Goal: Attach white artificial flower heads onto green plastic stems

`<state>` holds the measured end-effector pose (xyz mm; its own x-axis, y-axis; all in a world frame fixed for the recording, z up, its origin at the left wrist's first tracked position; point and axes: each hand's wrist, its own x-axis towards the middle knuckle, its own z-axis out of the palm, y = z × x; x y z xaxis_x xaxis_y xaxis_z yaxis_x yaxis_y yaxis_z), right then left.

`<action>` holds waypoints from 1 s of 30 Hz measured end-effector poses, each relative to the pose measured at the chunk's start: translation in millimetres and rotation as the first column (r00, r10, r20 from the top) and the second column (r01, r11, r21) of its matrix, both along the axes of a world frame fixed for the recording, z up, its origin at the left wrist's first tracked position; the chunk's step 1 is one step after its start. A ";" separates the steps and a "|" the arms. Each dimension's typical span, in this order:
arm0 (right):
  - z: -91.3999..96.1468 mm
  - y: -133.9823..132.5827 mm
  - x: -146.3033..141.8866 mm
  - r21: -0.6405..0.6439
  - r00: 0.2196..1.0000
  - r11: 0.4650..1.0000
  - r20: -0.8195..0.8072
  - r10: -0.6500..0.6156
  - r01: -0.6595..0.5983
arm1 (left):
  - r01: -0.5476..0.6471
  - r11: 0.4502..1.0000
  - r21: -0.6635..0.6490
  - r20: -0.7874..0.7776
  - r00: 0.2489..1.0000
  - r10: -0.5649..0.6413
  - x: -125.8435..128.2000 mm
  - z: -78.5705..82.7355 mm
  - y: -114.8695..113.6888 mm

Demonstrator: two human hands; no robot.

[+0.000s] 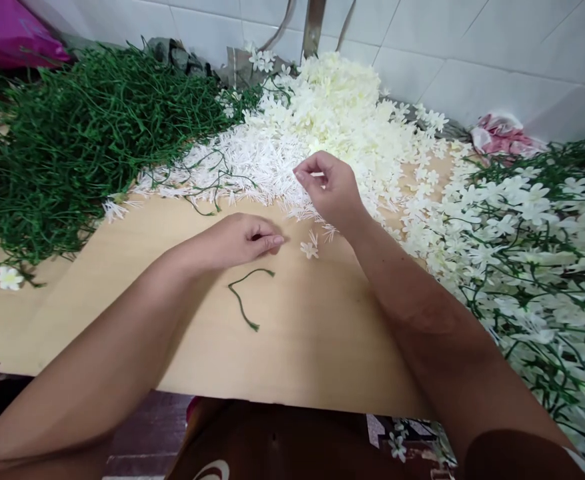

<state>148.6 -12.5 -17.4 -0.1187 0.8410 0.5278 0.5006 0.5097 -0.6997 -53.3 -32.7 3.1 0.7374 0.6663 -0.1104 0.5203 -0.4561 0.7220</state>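
Stems (107,120), thin and green, form a big heap in the upper left of the frame, where a pink bag (17,33) fills the corner behind them. Below the heap, at the left edge, lies a white flower (9,277) with a yellowish middle. Tan board (332,347) spreads from the left across the centre. Just left of the centre, the left hand (252,239) is low over the board, its fingers curled narrow and the thumb pointing right; whether it holds anything I cannot tell. One bent stem (243,301) lies on the board just below this hand, apart from it. Above it, white stamens (257,160) lie in a loose spread, a few stems across their left part, and behind them pale petals (342,87) pile up in the upper centre. Between the hands a small blossom (309,250) rests on the board. Right of it and higher, in front of the pile, the right hand (332,190) bends thumb and forefinger into a narrow ring, tips together; whether a thing is pinched there I cannot tell. Flowers on stems (522,267) crowd the right side, and a red-and-white cloth (507,137) lies in the upper right near the tiled wall (447,47).
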 end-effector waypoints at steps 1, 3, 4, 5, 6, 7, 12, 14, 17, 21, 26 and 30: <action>0.3 0.4 1.7 -0.035 0.998 0.999 -0.057 0.013 -0.015 | -0.025 0.995 0.091 0.018 1.000 0.024 3.1 -0.5 -3.0; 1.9 0.2 5.0 -0.084 0.990 0.996 -0.136 0.031 -0.043 | -0.067 0.967 0.244 0.075 0.996 0.050 12.5 -4.1 -10.2; 3.8 -0.7 6.3 -0.103 0.987 0.994 -0.159 0.031 -0.048 | -0.065 0.952 0.299 0.088 0.995 0.040 18.0 -6.9 -14.0; 6.7 -2.0 7.2 -0.123 0.985 0.991 -0.173 0.027 -0.048 | -0.039 0.939 0.343 0.085 0.996 0.010 23.6 -10.0 -17.6; 10.3 -3.8 7.6 -0.147 0.983 0.988 -0.180 0.024 -0.051 | 0.005 0.924 0.382 0.061 0.998 -0.030 28.7 -13.3 -20.6; 14.5 -5.8 7.6 -0.176 0.982 0.983 -0.186 0.027 -0.060 | 0.056 0.907 0.417 0.028 0.997 -0.074 32.8 -16.4 -22.5; 29.8 -15.0 3.7 -0.337 0.966 0.922 -0.230 0.115 -0.190 | 0.061 0.898 0.436 -0.010 0.998 -0.063 33.8 -22.9 -16.5; 29.9 -16.3 2.3 -0.379 0.957 0.894 -0.247 0.150 -0.238 | 0.008 0.923 0.384 0.012 1.000 -0.014 29.7 -22.4 -12.1; 26.4 -16.5 1.1 -0.408 0.948 0.873 -0.271 0.166 -0.269 | -0.024 0.920 0.390 0.004 1.000 0.024 28.9 -23.6 -9.8; 22.4 -16.2 0.7 -0.413 0.948 0.876 -0.289 0.136 -0.251 | -0.145 0.927 0.347 0.129 0.986 0.106 32.0 -27.7 -7.9; 16.0 -16.1 -4.2 -0.437 0.926 0.855 -0.360 0.118 -0.279 | -0.330 0.896 -0.297 0.459 0.774 0.437 21.8 -21.5 1.1; 7.5 -18.3 -15.1 -0.501 0.843 0.775 -0.532 0.076 -0.385 | -0.242 0.764 -0.598 0.534 0.590 0.605 14.4 -12.9 3.5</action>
